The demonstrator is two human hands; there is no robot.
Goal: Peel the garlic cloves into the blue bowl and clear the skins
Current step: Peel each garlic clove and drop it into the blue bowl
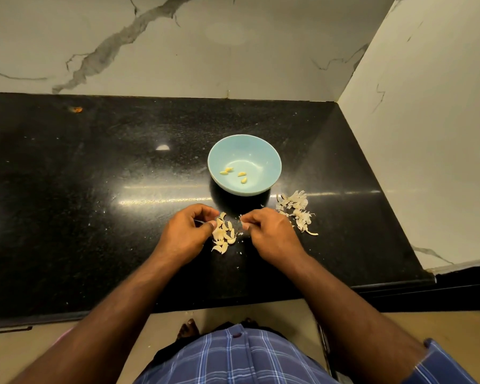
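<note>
A light blue bowl point(263, 153) stands on the black counter with several peeled yellow cloves point(242, 177) in its bottom. Just in front of it lies a small heap of unpeeled garlic cloves point(224, 236). My left hand point(187, 231) rests at the heap's left edge, fingers curled and thumb tip against the cloves. Whether it holds one is hidden. My right hand point(268, 227) sits at the heap's right and pinches a small pale garlic clove point(242, 218) at its fingertips. A pile of papery skins point(298, 210) lies right of that hand.
The black granite counter point(94, 189) ends at a marble wall behind and another on the right. Its front edge runs just below my forearms. A small orange speck point(76, 109) lies far back left. White skin crumbs dot the counter near the heap.
</note>
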